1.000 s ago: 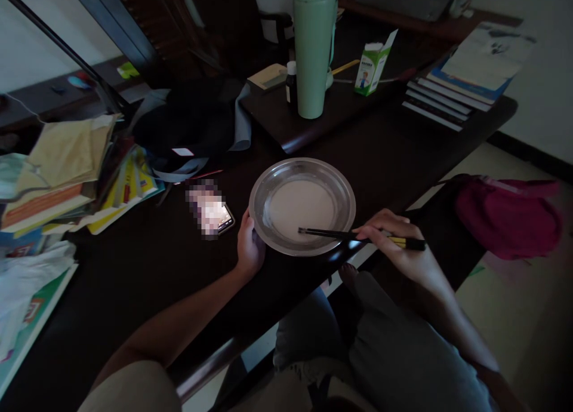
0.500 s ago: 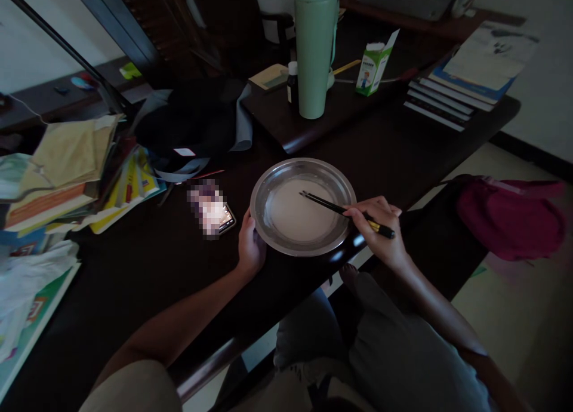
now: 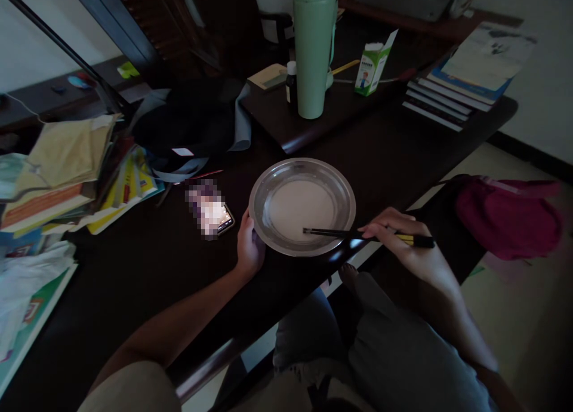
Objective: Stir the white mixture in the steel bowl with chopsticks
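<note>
A round metal bowl (image 3: 347, 188) holds a pale, whitish substance (image 3: 302, 206) over its bottom. My left hand (image 3: 250, 245) grips the bowl's left rim, with the thumb at the edge and the other fingers hidden underneath. Black chopsticks (image 3: 340, 233) with gold bands near the thick end are pinched in my right hand (image 3: 398, 239), which is just right of the bowl. Their tips lie close together over the near part of the pale substance; whether they touch it I cannot tell.
A lit phone (image 3: 226, 220) lies left of the bowl. Behind stand a green tumbler (image 3: 313, 54), a dark bottle (image 3: 291, 86) and a small green-white box (image 3: 373, 65). Stacked books (image 3: 474, 77) sit back right, a black bag (image 3: 188, 122) and piled papers (image 3: 67, 155) left. A magenta bag (image 3: 505, 221) is right.
My right hand has moved right and toward me, bringing the chopstick tips from the middle of the bowl to its near side. My left hand stays on the rim.
</note>
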Motion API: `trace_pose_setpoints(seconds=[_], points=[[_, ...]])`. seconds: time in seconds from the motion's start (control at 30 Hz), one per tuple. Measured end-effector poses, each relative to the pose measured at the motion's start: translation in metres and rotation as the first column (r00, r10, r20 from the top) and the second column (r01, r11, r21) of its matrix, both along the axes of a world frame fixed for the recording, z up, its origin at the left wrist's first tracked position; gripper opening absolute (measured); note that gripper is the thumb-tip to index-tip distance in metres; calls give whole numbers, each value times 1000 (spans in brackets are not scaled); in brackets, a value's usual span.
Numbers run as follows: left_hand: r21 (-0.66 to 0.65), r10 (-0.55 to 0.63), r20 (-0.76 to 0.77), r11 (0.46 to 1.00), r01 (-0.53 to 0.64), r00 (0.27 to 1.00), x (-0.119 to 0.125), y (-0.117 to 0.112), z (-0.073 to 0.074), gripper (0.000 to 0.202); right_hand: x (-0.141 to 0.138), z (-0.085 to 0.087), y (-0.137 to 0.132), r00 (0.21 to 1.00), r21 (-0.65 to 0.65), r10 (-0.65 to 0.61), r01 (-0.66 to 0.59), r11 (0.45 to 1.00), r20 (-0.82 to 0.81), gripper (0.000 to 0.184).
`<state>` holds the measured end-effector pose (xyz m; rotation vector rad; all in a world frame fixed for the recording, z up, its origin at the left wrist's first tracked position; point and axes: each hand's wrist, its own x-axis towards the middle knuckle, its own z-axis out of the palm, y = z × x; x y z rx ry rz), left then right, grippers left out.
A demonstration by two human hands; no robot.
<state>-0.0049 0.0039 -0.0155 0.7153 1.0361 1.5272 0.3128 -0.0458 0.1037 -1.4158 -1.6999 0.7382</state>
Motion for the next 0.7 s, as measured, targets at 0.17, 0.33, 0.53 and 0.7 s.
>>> trace_pose_setpoints(seconds=[0.17, 0.33, 0.53, 0.7], points=[[-2, 3, -7, 1000, -3, 1000, 1, -1, 4, 49, -27, -21, 10, 999, 60, 38, -38, 998, -7, 37], [2, 4, 15, 1000, -4, 1000, 1, -4, 10, 48, -42, -38, 21, 997, 150, -36, 25, 988, 67, 37], [17, -5, 17, 1000, 5, 1000, -2, -6, 16, 45, -32, -27, 19, 970, 221, -201, 168, 961, 135, 32], [8, 3, 15, 1000, -3, 1000, -2, -3, 5, 46, -6, -16, 10, 975, 169, -212, 198, 966, 70, 30]])
